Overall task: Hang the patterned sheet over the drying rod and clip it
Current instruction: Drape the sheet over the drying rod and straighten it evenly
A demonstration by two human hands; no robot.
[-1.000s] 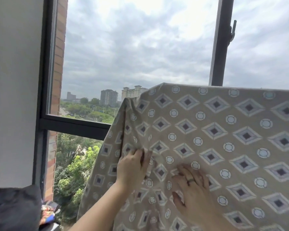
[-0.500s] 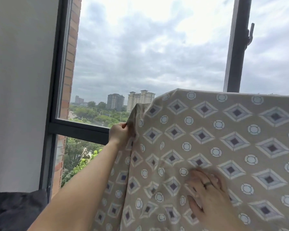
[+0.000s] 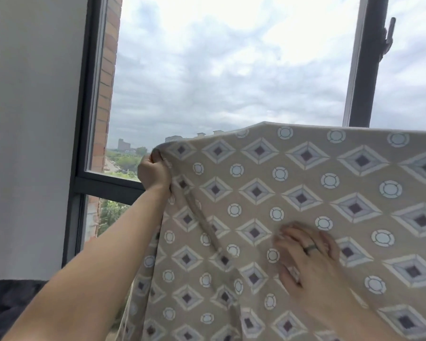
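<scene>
Head view is showing a beige cotton sheet printed with grey diamonds and pale circles (image 3: 305,193) hanging in front of a dark-framed window (image 3: 108,185), its top fold running level across the right half of the frame; whatever is carrying it is hidden under the cloth. The left hand (image 3: 154,172) is gripping the sheet's upper left corner, fingers closed on the bunched edge. The right hand (image 3: 310,259), wearing a dark ring, is lying flat and spread on the fabric lower down, holding nothing.
</scene>
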